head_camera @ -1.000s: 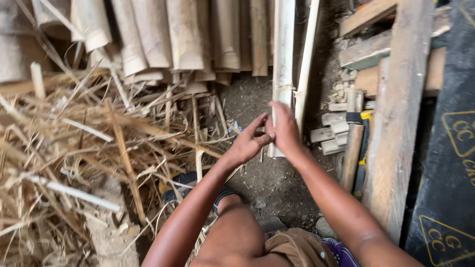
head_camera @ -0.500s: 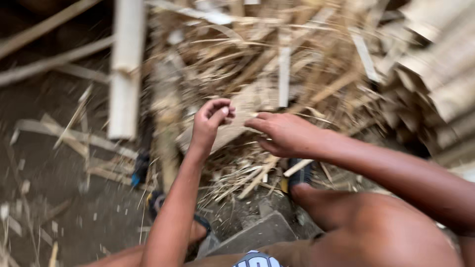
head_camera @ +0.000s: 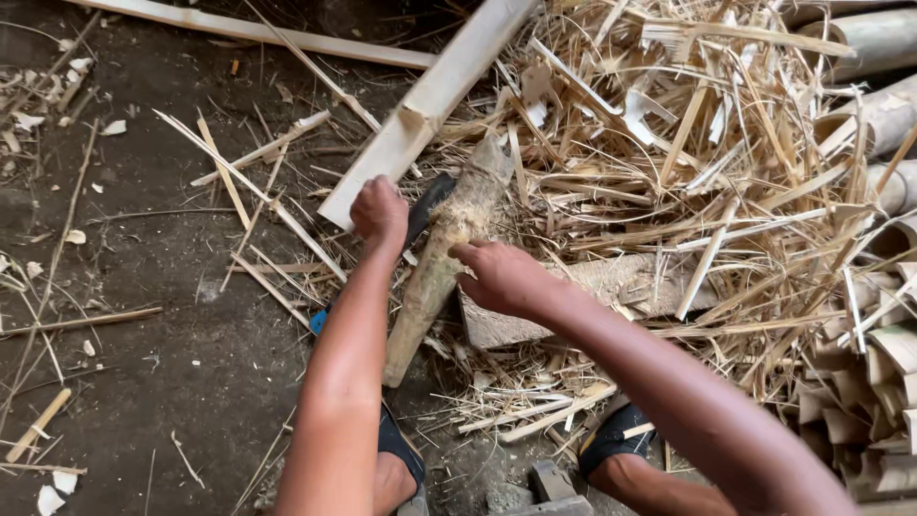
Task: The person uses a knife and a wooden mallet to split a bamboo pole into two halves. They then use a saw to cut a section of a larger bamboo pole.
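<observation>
Seen from above, over dark earthen ground [head_camera: 143, 287] littered with chips and thin splinters. Left hand [head_camera: 379, 212] clenched in a fist around the handle of a dark-bladed chopping knife [head_camera: 427, 204], blade angled up and to the right, lying against a rough, fibrous, pale brown stump of bamboo [head_camera: 441, 256]. That stump leaning diagonally at centre, frayed top end upward near the knife, lower end reaching down toward the left forearm, resting beside a flat, worn wooden block [head_camera: 611, 287]. Right hand [head_camera: 501, 277] pressed on the stump's right side, fingers curled loosely with the fingertips touching its bark. A long, pale, split bamboo slat [head_camera: 430, 105] running diagonally from top centre down to just above the left fist. To the right, a dense heap of straw-coloured bamboo shavings and strips [head_camera: 707, 162]; at the far right edge, stacked round bamboo culms [head_camera: 884, 115]. Dark sandals [head_camera: 616, 435] on both feet at the bottom.
</observation>
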